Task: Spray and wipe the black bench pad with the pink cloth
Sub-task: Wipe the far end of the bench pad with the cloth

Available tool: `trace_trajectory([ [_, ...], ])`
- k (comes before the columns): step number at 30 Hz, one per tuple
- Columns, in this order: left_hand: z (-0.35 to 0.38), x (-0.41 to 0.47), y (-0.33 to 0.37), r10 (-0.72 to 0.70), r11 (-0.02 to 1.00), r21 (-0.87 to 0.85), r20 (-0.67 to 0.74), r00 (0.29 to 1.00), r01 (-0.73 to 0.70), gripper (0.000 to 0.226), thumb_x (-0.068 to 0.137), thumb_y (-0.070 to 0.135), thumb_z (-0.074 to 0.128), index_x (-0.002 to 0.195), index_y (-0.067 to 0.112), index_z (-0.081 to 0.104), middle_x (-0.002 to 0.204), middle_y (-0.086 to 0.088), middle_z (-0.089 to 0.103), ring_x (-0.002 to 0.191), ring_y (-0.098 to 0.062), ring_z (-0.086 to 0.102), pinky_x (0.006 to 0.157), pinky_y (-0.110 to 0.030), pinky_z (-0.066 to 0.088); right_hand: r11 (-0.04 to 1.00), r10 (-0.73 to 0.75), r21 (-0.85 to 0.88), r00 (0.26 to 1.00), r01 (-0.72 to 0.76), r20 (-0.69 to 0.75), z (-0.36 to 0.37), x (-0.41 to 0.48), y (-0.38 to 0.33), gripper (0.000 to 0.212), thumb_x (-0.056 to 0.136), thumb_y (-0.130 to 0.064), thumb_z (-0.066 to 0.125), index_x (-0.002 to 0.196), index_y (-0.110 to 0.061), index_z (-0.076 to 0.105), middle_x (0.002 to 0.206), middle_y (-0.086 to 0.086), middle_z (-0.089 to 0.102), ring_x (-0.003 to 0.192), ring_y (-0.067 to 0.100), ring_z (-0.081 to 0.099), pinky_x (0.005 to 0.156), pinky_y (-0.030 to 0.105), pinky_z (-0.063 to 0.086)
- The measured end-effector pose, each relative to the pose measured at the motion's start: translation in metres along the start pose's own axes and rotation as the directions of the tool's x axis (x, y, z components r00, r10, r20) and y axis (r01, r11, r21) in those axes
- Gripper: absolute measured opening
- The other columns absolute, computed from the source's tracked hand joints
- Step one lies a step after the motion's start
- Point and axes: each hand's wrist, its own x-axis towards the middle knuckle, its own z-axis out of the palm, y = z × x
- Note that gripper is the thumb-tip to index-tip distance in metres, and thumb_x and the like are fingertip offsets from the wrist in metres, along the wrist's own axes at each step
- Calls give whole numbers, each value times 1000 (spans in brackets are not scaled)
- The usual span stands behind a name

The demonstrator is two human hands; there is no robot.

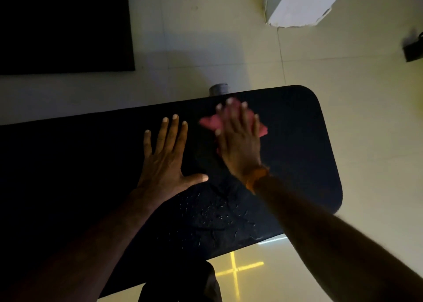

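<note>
- Your right hand (238, 148), fingers straight, presses the pink cloth (211, 123) near the pad's (297, 153) far edge.
- Your left hand (163, 162) lies spread flat beside it.
- Bare pad runs to the rounded end.

The left hand (164, 160) lies flat on the bench pad (297, 164). Just to its right, the right hand (238, 146) presses the cloth (211, 124) onto the pad near its far edge. Droplets (217, 212) lie nearer the person, between the forearms. A mat (64, 27) lies behind, at the left.
</note>
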Motion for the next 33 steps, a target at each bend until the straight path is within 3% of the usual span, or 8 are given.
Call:
trace_trajectory([
  [3, 2, -6, 2, -3, 1000, -14, -3, 1000, 3, 136, 65, 102, 30, 165, 14, 0, 172, -10, -14, 159, -27, -15, 123, -64, -1, 929, -356, -70, 929, 364, 101, 0, -44, 27, 61, 108, -37, 41, 164, -28, 19, 173, 0, 9, 160, 31, 3, 128, 58, 6],
  [8, 12, -23, 17, 18, 1000, 19, 12, 1000, -18, 136, 65, 102, 29, 165, 15, -1, 172, -12, -12, 159, -30, -12, 123, -65, 1, 972, 234, 7, 972, -234, -30, -4, -47, 31, 55, 110, -40, 27, 164, -29, 21, 173, 0, 11, 160, 31, 4, 127, 60, 8],
  [13, 25, -38, 24, 60, 998, 27, -2, 998, -60, 134, 66, 101, 33, 165, 15, 1, 172, -14, -10, 159, -32, -10, 121, -66, 1, 964, -242, -93, 966, 250, 94, 8, -102, 25, 59, 108, -42, 35, 164, -29, 21, 173, 1, 11, 160, 32, 7, 127, 59, 11],
  [18, 31, -53, 28, 111, 992, 63, -3, 994, -110, 131, 69, 101, 26, 165, 16, 0, 172, -14, -12, 159, -31, -11, 123, -65, 0, 955, 296, 34, 955, -295, -20, 7, -106, 8, 56, 110, -44, 23, 165, -29, 17, 174, -1, 7, 160, 29, 1, 128, 56, 4],
  [22, 38, -75, 27, 165, 985, 53, 42, 985, -167, 133, 67, 103, 25, 165, 18, 0, 172, -13, -13, 159, -31, -11, 123, -65, -1, 989, -104, -88, 985, 117, 135, 14, -168, 3, 59, 109, -48, 22, 165, -31, 11, 174, -1, 4, 160, 30, -1, 128, 59, 9],
  [27, 48, -106, 21, 206, 974, 84, 48, 977, -209, 135, 65, 102, 30, 165, 18, -1, 172, -12, -12, 159, -29, -12, 124, -63, -2, 906, 420, 45, 907, -422, 35, 13, -175, -14, 59, 109, -48, 15, 165, -31, 13, 173, -3, 2, 160, 27, -6, 129, 57, 2],
  [31, 53, -127, 7, 242, 966, 91, 33, 970, -244, 135, 64, 102, 33, 165, 17, 4, 173, -12, -6, 160, -28, -8, 124, -62, -1, 997, 77, 12, 989, -80, 127, 28, -215, -64, 59, 109, -48, 22, 165, -34, 9, 173, -4, -3, 160, 28, -9, 128, 59, -1],
  [33, 52, -137, -5, 246, 964, 100, 20, 969, -247, 134, 65, 102, 29, 165, 17, 4, 173, -10, -6, 160, -27, -8, 125, -62, 0, 997, 75, -28, 993, -73, 87, 26, -214, -36, 59, 110, -46, 25, 165, -33, 9, 173, -4, 1, 160, 28, -4, 127, 61, 6],
])
